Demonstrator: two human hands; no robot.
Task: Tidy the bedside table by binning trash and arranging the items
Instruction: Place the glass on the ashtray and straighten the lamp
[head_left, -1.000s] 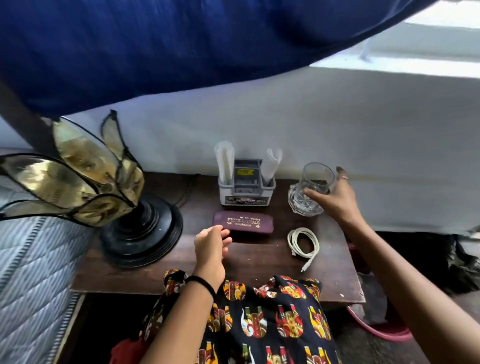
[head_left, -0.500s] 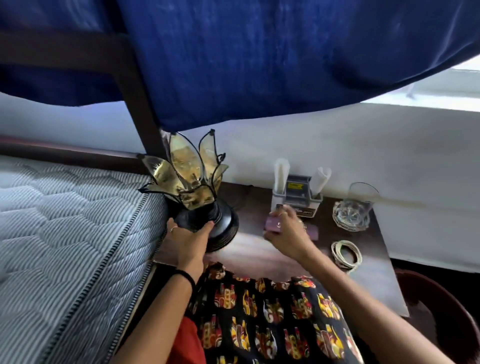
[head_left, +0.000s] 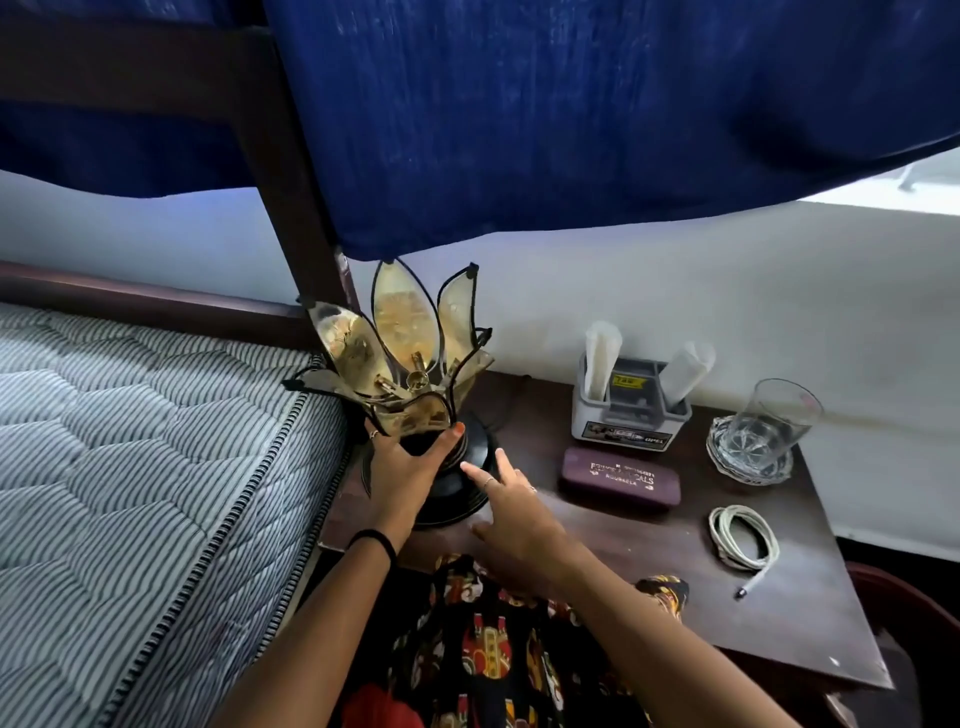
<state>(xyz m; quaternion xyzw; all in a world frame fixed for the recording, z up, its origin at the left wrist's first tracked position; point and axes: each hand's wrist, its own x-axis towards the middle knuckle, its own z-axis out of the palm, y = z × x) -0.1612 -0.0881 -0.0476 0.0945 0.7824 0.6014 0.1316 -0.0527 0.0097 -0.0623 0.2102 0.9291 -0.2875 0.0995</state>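
A flower-shaped glass lamp (head_left: 405, 358) on a round black base stands at the left end of the dark wooden bedside table (head_left: 649, 566). My left hand (head_left: 402, 470) grips the lamp's stem just under the petals. My right hand (head_left: 511, 512) is open, fingers spread, touching the right side of the black base. To the right lie a maroon glasses case (head_left: 618, 477) and a coiled white cable (head_left: 743, 540). At the back stand a grey organiser (head_left: 628, 410) with two rolled papers, and a clear glass (head_left: 769, 426) on a glass coaster.
A striped mattress (head_left: 130, 478) presses against the table's left side. A dark bedpost (head_left: 291, 171) and a blue curtain (head_left: 571, 114) hang just above the lamp. The white wall runs behind the table. My patterned clothing (head_left: 493, 649) covers the table's front edge.
My right hand left the glass, passed over the glasses case and now touches the lamp base. My left hand took hold of the lamp's stem. The view swung left.
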